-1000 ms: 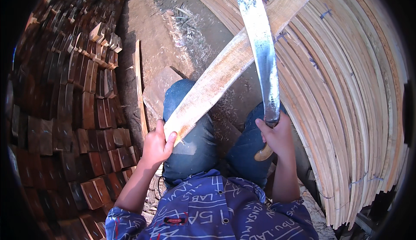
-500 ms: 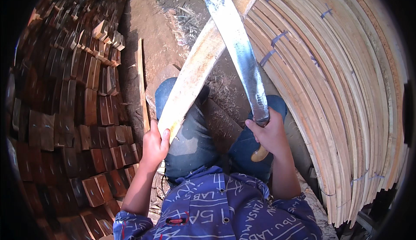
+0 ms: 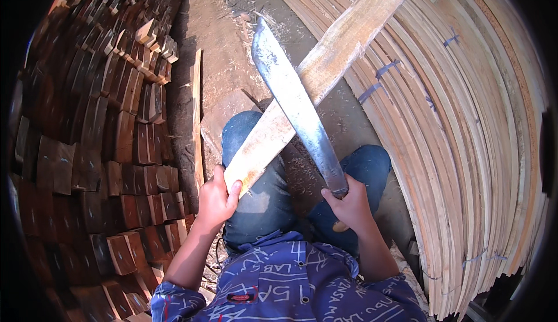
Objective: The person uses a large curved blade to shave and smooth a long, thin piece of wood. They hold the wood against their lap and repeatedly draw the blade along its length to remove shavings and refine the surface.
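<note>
My left hand (image 3: 218, 197) grips the near end of a pale, rough wooden board (image 3: 340, 48), which slants away from me to the upper right above my left thigh. In my right hand (image 3: 351, 203) is the handle of a machete (image 3: 290, 98); the handle's curved wooden butt shows below my fingers. Its broad steel blade points up and to the left and crosses over the middle of the board. Whether blade and wood touch I cannot tell.
Stacked dark wood blocks (image 3: 122, 200) fill the left side. Long thin strips of pale wood (image 3: 447, 147), bundled with bluish ties, lie along the right. A narrow stick (image 3: 198, 118) rests on the dirt ground (image 3: 206, 19), with shavings around. My knees are bent beneath the board.
The machete has come lower and its tip has swung left, so the blade crosses nearer the board's middle. The board's far end has tilted to the right and more of it shows.
</note>
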Action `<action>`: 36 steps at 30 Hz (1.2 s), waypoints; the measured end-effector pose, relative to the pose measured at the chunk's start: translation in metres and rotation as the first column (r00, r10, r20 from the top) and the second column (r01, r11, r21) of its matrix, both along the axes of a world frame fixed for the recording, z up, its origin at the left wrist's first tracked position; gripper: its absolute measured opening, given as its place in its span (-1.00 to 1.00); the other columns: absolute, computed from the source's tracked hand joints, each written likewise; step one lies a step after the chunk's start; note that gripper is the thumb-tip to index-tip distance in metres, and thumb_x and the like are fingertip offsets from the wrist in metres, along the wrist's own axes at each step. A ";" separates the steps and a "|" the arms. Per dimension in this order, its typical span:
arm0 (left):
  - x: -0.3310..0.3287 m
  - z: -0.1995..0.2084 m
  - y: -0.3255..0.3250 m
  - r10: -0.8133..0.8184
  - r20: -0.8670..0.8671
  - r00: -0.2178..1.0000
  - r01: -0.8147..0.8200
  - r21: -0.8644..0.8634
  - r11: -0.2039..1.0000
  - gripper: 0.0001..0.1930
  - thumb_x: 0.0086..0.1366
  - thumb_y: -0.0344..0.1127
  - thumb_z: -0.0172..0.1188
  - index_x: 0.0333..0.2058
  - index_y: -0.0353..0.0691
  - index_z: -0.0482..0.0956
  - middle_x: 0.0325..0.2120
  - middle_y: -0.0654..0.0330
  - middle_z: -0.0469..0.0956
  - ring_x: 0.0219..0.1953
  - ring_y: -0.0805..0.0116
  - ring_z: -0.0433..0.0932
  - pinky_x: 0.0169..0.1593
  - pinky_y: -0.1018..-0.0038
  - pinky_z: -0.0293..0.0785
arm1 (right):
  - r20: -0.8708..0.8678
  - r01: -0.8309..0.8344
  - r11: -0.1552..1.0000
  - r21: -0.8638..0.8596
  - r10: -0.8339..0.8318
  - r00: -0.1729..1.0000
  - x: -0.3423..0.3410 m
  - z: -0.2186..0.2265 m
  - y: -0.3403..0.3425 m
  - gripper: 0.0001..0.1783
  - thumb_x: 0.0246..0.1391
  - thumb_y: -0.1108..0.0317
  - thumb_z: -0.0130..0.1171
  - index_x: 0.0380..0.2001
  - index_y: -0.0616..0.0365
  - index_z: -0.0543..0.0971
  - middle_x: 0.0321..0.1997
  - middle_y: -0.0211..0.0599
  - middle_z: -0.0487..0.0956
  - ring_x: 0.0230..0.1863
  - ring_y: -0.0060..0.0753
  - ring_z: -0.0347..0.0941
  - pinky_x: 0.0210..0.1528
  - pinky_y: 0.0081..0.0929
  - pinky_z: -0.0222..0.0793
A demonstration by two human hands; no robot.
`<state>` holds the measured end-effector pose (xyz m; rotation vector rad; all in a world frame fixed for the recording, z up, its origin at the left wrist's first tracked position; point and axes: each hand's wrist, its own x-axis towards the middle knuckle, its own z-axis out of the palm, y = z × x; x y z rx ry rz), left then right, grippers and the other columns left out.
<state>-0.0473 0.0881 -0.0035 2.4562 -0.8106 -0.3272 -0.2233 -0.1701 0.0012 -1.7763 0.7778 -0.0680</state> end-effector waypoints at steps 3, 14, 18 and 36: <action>-0.001 0.003 -0.002 0.018 -0.012 1.000 -0.017 0.015 1.000 -0.62 0.35 -0.09 0.12 -0.23 -0.36 0.30 -0.63 -0.24 0.49 -0.50 -0.29 0.56 -0.44 0.00 0.44 | -0.005 0.145 0.988 0.061 -0.145 0.989 0.009 0.014 -0.023 -0.72 0.04 0.43 0.36 -0.22 0.35 0.55 -0.50 -0.33 0.58 -0.45 -0.58 0.50 -0.36 -0.50 0.42; 0.011 0.011 -0.004 -0.046 -0.114 0.992 0.050 0.024 0.998 -0.64 0.32 -0.14 0.14 -0.24 -0.36 0.29 -0.60 -0.29 0.47 -0.43 -0.36 0.54 -0.40 -0.01 0.41 | 0.056 0.163 0.970 -0.182 -0.155 0.986 0.032 0.009 -0.023 -0.77 0.03 0.46 0.36 -0.31 0.32 0.52 -0.52 -0.38 0.53 -0.45 -0.61 0.49 -0.41 -0.51 0.37; 0.014 0.011 0.000 -0.060 -0.056 0.997 0.063 0.048 0.997 -0.59 0.31 -0.06 0.18 -0.27 -0.36 0.33 -0.64 -0.24 0.48 -0.49 -0.29 0.55 -0.43 0.02 0.44 | 0.026 0.175 0.982 -0.064 -0.174 0.984 0.023 -0.001 -0.027 -0.78 0.03 0.47 0.36 -0.30 0.31 0.53 -0.53 -0.39 0.54 -0.49 -0.63 0.47 -0.44 -0.54 0.35; 0.018 0.016 -0.003 -0.040 -0.173 0.984 0.047 0.037 0.998 -0.59 0.36 -0.05 0.11 -0.28 -0.37 0.30 -0.63 -0.27 0.44 -0.43 -0.37 0.52 -0.39 0.04 0.40 | -0.043 0.107 0.994 0.010 -0.107 0.993 0.011 0.010 -0.042 -0.80 0.04 0.50 0.35 -0.36 0.24 0.48 -0.58 -0.40 0.50 -0.63 -0.69 0.37 -0.60 -0.57 0.26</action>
